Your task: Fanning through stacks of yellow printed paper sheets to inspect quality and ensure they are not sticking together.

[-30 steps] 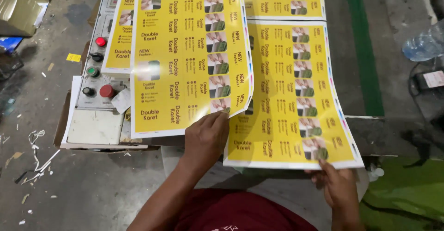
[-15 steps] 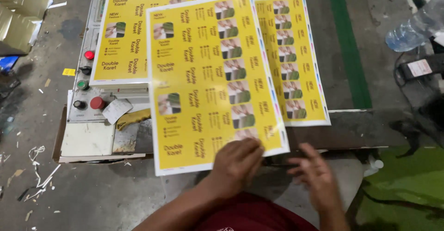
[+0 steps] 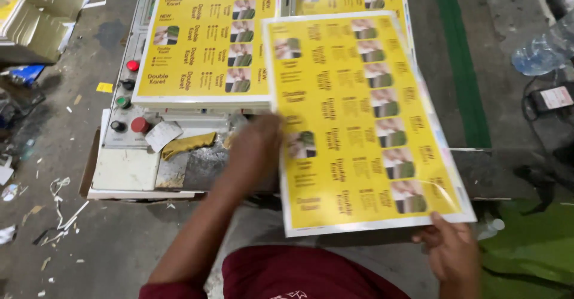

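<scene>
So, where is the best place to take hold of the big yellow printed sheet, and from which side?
Probably by its two long side edges, from the near end. The yellow sheet is broad, thin and floppy, so one hold would let it sag. The left hand is at its left edge and the right hand at the near right corner, leaving the printed face untouched.

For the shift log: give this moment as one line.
left hand: on yellow printed sheet left edge | right hand: grips sheet's near corner | beside: sheet stack, control panel

Print workshop: control panel (image 3: 128,104), printed sheets (image 3: 365,119)
</scene>
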